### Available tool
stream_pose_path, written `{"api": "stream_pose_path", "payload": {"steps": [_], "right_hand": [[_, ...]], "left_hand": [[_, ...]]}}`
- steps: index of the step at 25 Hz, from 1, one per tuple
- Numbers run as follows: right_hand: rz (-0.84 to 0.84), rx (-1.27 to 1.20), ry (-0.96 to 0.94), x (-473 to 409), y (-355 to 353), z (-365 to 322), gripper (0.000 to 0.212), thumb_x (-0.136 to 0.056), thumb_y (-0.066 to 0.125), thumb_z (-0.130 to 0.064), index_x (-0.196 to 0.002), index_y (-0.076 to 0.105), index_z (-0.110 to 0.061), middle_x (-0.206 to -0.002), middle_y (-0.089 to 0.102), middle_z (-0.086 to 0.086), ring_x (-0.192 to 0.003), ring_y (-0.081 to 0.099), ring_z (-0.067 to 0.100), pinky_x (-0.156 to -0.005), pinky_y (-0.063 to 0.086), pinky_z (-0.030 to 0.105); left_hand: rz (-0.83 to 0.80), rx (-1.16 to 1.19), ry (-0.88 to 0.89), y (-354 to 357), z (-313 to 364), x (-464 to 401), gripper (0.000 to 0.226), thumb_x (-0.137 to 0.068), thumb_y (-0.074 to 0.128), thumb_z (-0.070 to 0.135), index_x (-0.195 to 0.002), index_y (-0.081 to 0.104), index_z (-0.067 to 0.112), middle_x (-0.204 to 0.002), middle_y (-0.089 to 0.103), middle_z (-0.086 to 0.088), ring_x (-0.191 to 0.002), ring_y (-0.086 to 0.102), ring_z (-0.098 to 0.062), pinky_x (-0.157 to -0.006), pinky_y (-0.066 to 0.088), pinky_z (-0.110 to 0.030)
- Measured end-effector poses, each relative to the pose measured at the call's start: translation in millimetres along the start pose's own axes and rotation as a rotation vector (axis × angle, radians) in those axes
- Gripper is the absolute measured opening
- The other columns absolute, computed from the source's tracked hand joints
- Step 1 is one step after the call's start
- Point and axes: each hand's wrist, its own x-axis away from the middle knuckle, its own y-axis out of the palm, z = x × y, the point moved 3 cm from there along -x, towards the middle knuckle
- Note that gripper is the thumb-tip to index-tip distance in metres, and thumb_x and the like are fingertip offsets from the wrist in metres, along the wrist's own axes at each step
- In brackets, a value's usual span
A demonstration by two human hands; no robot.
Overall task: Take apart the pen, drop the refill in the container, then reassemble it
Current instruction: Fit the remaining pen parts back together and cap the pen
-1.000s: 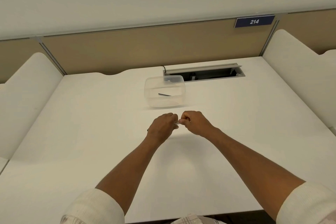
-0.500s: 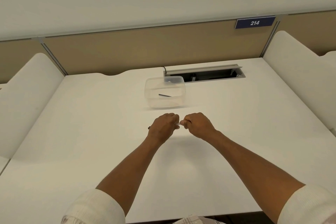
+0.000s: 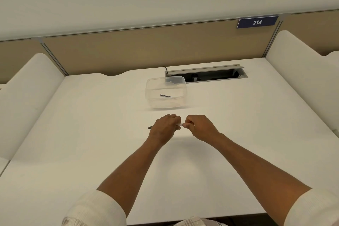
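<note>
Hands slightly farther apart than before; left hand (image 3: 165,128) and right hand (image 3: 199,126) each clenched around pen (image 3: 180,124) ends.

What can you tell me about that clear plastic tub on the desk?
The tub is a small, rectangular, see-through plastic container with rounded corners and no lid. It stands upright on the white desk, just in front of the cable slot and beyond both hands, which do not touch it. Inside, on its bottom, lies one thin dark stick, probably the pen's refill. Nothing else seems to be in it.
</note>
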Motion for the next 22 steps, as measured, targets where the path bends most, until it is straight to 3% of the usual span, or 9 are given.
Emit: {"api": "stream_pose_path", "payload": {"steps": [3, 6, 11, 14, 20, 22], "right_hand": [[0.012, 0.146, -0.085, 2, -3, -1, 0.025, -0.093, 0.056, -0.037, -0.077, 0.06, -0.019, -0.071, 0.061, -0.004, -0.07, 0.055, 0.02, -0.059, 0.039, 0.034], [0.059, 0.155, -0.076, 2, -2, 0, 0.029, -0.097, 0.052, -0.034, -0.076, 0.061, -0.015, -0.071, 0.063, 0.001, -0.069, 0.055, 0.023, -0.057, 0.036, 0.031], [0.015, -0.018, 0.009, -1, 2, 4, 0.036, -0.096, 0.049, -0.031, -0.07, 0.063, -0.009, -0.067, 0.065, -0.002, -0.065, 0.058, 0.02, -0.064, 0.049, 0.037], [-0.027, -0.187, 0.103, 1, -1, -2, 0.041, -0.098, 0.049, -0.026, -0.063, 0.061, -0.01, -0.056, 0.053, -0.008, -0.054, 0.047, 0.011, -0.054, 0.037, 0.026], [-0.166, -0.683, 0.404, 8, 11, -2, 0.038, -0.101, 0.043, -0.031, -0.069, 0.054, -0.013, -0.056, 0.041, 0.0, -0.046, 0.033, 0.014, -0.045, 0.025, 0.022], [-0.175, -0.602, 0.335, 6, 10, -3, 0.038, -0.101, 0.045, -0.031, -0.073, 0.06, -0.01, -0.06, 0.049, 0.003, -0.049, 0.041, 0.016, -0.044, 0.031, 0.023]], "left_hand": [[0.0, 0.001, 0.01, 1, 1, -1, 0.008, -0.093, 0.06, 0.018, -0.09, 0.059, 0.011, -0.083, 0.061, -0.005, -0.075, 0.054, -0.026, -0.056, 0.037, -0.035], [0.001, 0.019, 0.008, 2, 3, -1, 0.008, -0.092, 0.061, 0.018, -0.09, 0.059, 0.011, -0.084, 0.062, -0.005, -0.075, 0.055, -0.026, -0.058, 0.044, -0.038], [0.014, -0.002, 0.02, -1, 5, -3, 0.013, -0.089, 0.066, 0.018, -0.087, 0.054, 0.011, -0.082, 0.06, -0.005, -0.073, 0.053, -0.026, -0.057, 0.042, -0.037], [0.033, -0.032, 0.045, -4, 5, -4, 0.017, -0.085, 0.07, 0.015, -0.084, 0.053, 0.011, -0.078, 0.058, -0.004, -0.071, 0.052, -0.026, -0.054, 0.039, -0.036], [0.056, -0.094, 0.113, -6, 6, -6, 0.025, -0.077, 0.077, 0.009, -0.078, 0.052, 0.011, -0.071, 0.057, -0.004, -0.064, 0.052, -0.026, -0.047, 0.035, -0.032], [0.039, -0.093, 0.092, -3, 2, -5, 0.02, -0.081, 0.073, 0.011, -0.079, 0.053, 0.011, -0.074, 0.058, -0.004, -0.068, 0.052, -0.025, -0.049, 0.037, -0.034]]}}
